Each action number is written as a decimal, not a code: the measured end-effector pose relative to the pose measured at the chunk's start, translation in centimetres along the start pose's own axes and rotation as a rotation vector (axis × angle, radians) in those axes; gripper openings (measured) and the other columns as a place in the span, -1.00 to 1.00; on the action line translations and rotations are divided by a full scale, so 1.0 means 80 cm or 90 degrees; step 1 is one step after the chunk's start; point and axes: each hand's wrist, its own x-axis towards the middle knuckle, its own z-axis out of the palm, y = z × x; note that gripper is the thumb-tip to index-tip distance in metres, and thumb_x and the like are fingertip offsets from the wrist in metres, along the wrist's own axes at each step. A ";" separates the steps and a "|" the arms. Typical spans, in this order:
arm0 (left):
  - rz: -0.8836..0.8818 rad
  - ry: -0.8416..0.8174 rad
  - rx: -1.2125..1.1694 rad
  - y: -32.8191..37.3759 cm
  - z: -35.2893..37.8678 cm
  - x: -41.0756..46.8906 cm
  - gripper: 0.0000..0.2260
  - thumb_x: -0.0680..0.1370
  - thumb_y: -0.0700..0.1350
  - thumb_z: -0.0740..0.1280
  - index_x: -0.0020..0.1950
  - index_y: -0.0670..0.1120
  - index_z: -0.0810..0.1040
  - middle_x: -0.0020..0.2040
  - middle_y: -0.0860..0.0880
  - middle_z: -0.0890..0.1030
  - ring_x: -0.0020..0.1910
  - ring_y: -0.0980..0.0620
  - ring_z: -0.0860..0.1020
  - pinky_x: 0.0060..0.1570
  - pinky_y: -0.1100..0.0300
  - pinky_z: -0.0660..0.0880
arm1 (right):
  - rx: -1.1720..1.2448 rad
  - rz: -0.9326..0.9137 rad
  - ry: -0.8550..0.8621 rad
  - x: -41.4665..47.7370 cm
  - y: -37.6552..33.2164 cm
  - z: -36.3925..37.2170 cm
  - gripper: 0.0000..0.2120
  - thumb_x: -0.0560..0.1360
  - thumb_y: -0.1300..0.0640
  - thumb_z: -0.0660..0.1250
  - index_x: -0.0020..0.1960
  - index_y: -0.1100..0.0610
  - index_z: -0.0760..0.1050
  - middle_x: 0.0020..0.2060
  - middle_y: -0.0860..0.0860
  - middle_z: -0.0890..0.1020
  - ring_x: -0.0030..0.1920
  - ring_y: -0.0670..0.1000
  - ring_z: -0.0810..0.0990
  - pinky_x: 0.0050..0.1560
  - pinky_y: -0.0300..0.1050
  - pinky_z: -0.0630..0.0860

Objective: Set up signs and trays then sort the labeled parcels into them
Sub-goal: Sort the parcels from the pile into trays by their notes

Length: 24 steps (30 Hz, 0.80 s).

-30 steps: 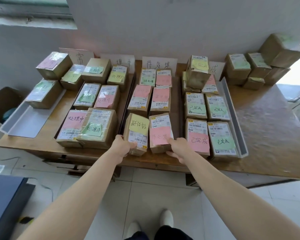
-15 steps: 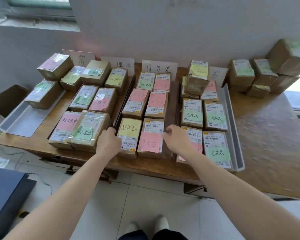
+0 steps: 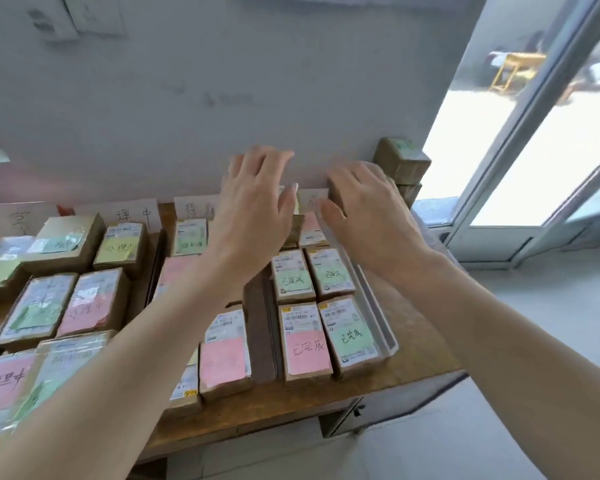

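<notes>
Head view, the only one.

- Both hands are up over the far right part of the desk (image 3: 420,355), palms down. The left hand (image 3: 253,206) has its fingers spread and straight and holds nothing. The right hand (image 3: 369,209) is also flat and spread, with nothing gripped.
- The unsorted parcels (image 3: 402,164) are stacked in the far right corner against the wall (image 3: 222,81), next to the glass door (image 3: 520,133). They lie ahead and slightly right of the right hand, which is clearly the nearer one. The left hand is further off, over the back of the tray.
- A brown parcel (image 3: 333,188) shows just past the right hand's fingers. I cannot tell whether they touch it.
- The top of the stack sits cocked, one corner towards the camera. It is brown card with a pale green note on its upper face, writing too blurred to read. Its long axis is unclear from here.
- The tray (image 3: 378,317) below the hands holds sorted parcels (image 3: 352,336) in neat rows, long axes running away from the person, with pink and green notes facing up.
- Signs (image 3: 132,213) lean on the wall behind the rows.
- Judgement: the next pick is from the corner stack, right hand leading.
</notes>
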 end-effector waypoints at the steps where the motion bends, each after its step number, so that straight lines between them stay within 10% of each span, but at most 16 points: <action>1: 0.021 0.013 -0.015 0.014 0.002 0.011 -0.68 0.59 -0.14 0.23 0.33 -0.16 0.41 0.20 -0.08 0.46 0.19 -0.04 0.36 0.14 0.24 0.23 | -0.013 0.004 0.039 0.001 0.010 -0.011 -0.71 0.55 0.09 0.26 0.19 0.24 0.46 0.14 0.12 0.55 0.19 0.14 0.46 0.24 0.05 0.39; 14: 0.179 0.092 -0.034 0.117 0.104 0.118 -0.72 0.54 -0.15 0.26 0.22 -0.20 0.46 0.12 -0.15 0.51 0.12 -0.14 0.44 0.18 0.05 0.33 | -0.078 0.077 0.190 0.029 0.188 -0.068 -0.70 0.52 0.14 0.32 0.20 0.27 0.50 0.11 0.16 0.59 0.19 0.19 0.48 0.20 0.05 0.39; 24: 0.098 0.083 0.033 0.170 0.308 0.236 -0.72 0.54 -0.12 0.23 0.20 -0.18 0.47 0.10 -0.13 0.52 0.11 -0.09 0.43 0.17 0.11 0.29 | 0.016 0.116 0.086 0.125 0.443 -0.025 -0.65 0.56 0.09 0.25 0.30 0.22 0.44 0.23 0.14 0.53 0.29 0.14 0.39 0.27 0.03 0.32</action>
